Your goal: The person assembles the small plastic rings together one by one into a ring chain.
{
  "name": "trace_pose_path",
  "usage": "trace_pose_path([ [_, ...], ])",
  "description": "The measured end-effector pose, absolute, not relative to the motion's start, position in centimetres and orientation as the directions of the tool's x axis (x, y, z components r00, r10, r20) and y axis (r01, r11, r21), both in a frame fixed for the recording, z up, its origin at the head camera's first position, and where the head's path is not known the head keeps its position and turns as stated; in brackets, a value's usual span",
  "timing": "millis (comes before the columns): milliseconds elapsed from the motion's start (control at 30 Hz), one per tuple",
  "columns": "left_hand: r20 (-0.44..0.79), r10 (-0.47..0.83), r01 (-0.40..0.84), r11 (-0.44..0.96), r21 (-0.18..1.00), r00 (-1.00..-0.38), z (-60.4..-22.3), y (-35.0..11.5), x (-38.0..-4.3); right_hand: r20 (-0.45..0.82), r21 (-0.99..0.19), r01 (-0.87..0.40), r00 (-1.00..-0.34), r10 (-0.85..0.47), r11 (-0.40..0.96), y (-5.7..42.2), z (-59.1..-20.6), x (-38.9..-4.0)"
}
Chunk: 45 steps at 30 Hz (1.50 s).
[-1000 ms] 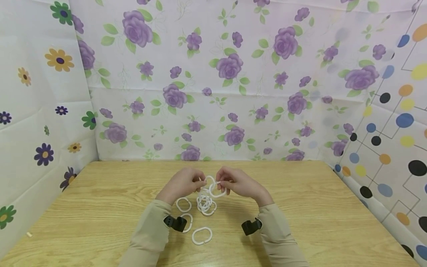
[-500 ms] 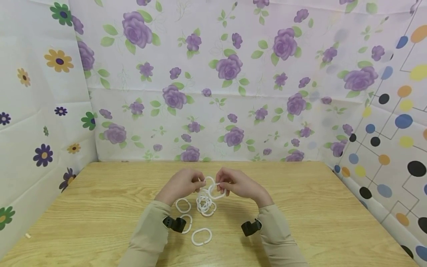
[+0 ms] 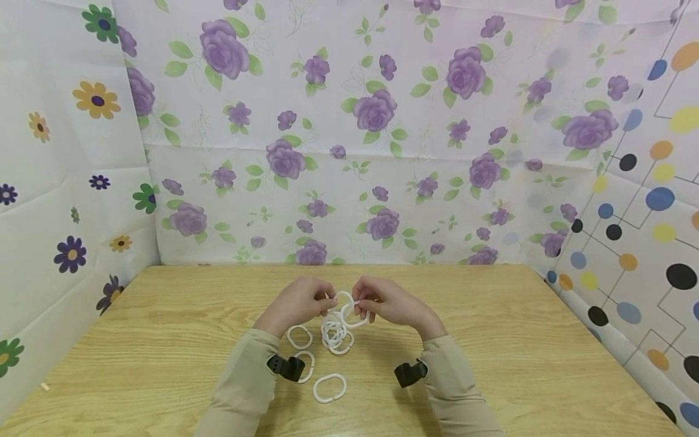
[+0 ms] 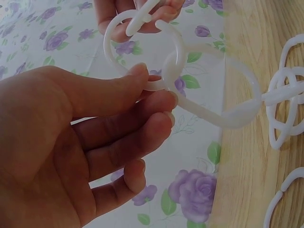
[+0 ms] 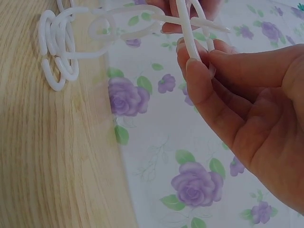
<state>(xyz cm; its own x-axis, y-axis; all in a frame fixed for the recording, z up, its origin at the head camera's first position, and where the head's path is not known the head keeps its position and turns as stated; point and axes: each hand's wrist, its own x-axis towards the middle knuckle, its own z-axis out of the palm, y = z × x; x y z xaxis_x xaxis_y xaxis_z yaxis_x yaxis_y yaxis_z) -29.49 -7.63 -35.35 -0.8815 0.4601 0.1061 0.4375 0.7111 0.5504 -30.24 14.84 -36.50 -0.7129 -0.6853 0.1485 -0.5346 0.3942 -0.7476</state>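
My left hand [image 3: 303, 300] pinches a white plastic C-shaped chain link [image 4: 108, 45] between thumb and fingers. Close by on the right, my right hand [image 3: 392, 302] pinches another white link [image 5: 187, 33], whose end crosses the left-hand link in both wrist views. A further link [image 4: 209, 114] hooks through the left-hand one and leads down toward a heap of joined links [image 3: 334, 335] on the table. Whether the right-hand link passes fully through the other cannot be told. Fingertips hide parts of both held links.
Three loose white links lie on the wooden table [image 3: 491, 364]: an upper one [image 3: 311, 337], one [image 3: 313, 364] partly behind the left wrist camera [image 3: 286, 368], and a nearer one [image 3: 330, 376]. A small pale piece [image 3: 45, 386] lies far left. Patterned cloth [image 3: 349, 230] stands behind.
The link in my left hand has tipped slightly and sits a bit lower toward the right-hand link. Both hands have barely moved, and the loose links lie as before.
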Motion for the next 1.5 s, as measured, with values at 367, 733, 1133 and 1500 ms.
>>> trace_pose_path([
  [367,0.110,0.497,0.470,0.692,0.548,-0.861,-35.45,-7.75,-29.60,0.135,-0.768,-0.522,-0.698,-0.703,0.371,14.78,-36.70,-30.26],
  [733,0.096,0.481,0.450,0.705,0.548,-0.871,-35.46,-7.70,-29.51,0.137,-0.763,-0.526,-0.699,-0.702,0.375,14.80,-36.62,-30.22],
  [1133,0.056,0.478,0.423,0.709,0.563,-0.876,-35.41,-7.68,-29.51,0.186,-0.734,-0.554,-0.721,-0.667,0.394,15.00,-36.14,-30.24],
  [1500,-0.054,0.583,0.469,0.702,0.536,-0.810,-35.83,-8.08,-29.49,0.212,-0.735,-0.550,-0.742,-0.636,0.397,15.00,-36.10,-30.22],
])
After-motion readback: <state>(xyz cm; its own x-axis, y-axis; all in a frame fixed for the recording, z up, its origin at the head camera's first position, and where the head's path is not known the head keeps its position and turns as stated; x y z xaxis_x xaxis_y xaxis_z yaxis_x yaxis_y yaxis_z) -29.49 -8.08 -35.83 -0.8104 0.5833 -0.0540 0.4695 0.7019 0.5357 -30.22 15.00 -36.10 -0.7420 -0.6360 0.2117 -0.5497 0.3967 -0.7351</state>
